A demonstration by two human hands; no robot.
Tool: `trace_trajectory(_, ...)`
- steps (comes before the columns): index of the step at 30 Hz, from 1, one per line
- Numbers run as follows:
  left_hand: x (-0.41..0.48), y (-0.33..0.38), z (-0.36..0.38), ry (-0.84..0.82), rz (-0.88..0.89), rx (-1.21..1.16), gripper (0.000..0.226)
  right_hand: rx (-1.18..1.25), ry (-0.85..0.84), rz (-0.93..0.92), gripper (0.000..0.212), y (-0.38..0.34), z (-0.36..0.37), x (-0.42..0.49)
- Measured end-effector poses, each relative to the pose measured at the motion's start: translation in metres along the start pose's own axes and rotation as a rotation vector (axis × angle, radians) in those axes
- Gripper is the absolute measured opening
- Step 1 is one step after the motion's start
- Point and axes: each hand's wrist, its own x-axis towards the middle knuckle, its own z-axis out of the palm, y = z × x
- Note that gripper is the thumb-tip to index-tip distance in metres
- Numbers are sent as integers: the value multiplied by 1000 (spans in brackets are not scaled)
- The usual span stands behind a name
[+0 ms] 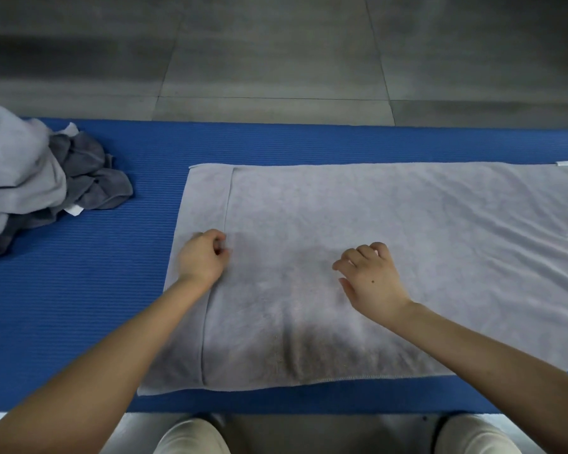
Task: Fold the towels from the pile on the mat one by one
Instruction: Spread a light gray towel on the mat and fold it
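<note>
Lying flat on the blue mat (79, 306), a light grey towel (407, 240) covers the stretch from the middle to the mat's right edge, where it runs out of view. It is doubled over: the upper layer stops short of the lower one, leaving a narrow strip of the lower layer bare along the towel's left end. A small white tag (564, 163) shows at its far right edge, near the mat's far side.

The left hand (202, 258) rests on the towel at the left edge of that upper layer, about halfway between the mat's near and far edges. Its fingers are curled in with the thumb against them, but motion blur hides whether any cloth is pinched between them. The right hand (371, 280) sits over the middle of the towel, well apart from the left, back upward, fingers loosely bent and a little spread, holding nothing. Whether its fingertips touch the cloth cannot be told.

At the mat's far left corner sits the pile (23, 178) of unfolded towels, light grey ones heaped on the left and a darker grey one (92, 172) crumpled against their right side.

The mat lies on a grey tiled floor (276, 60). The person's knees (191, 437), in pale trousers, show just behind the mat's near edge.
</note>
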Motion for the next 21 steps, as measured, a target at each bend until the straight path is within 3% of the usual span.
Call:
trace_trajectory(2, -1, 20, -1, 19, 111, 177, 36, 25, -24, 80, 27, 14, -7, -19)
trace_trajectory(5, -5, 69, 5, -27, 326, 198, 35, 61, -82, 298, 28, 44, -18, -58)
trace_trajectory(11, -22, 185, 31, -407, 663, 234, 29, 69, -148, 762, 20, 122, -40, -145)
trace_trajectory(17, -20, 314, 62, -476, 887, 317, 24, 41, -103, 1261, 28, 215, -55, -225)
trace_trajectory(21, -27, 379, 111, -540, 895, 343, 26, -47, -70, 1554, 43, 271, -51, -266)
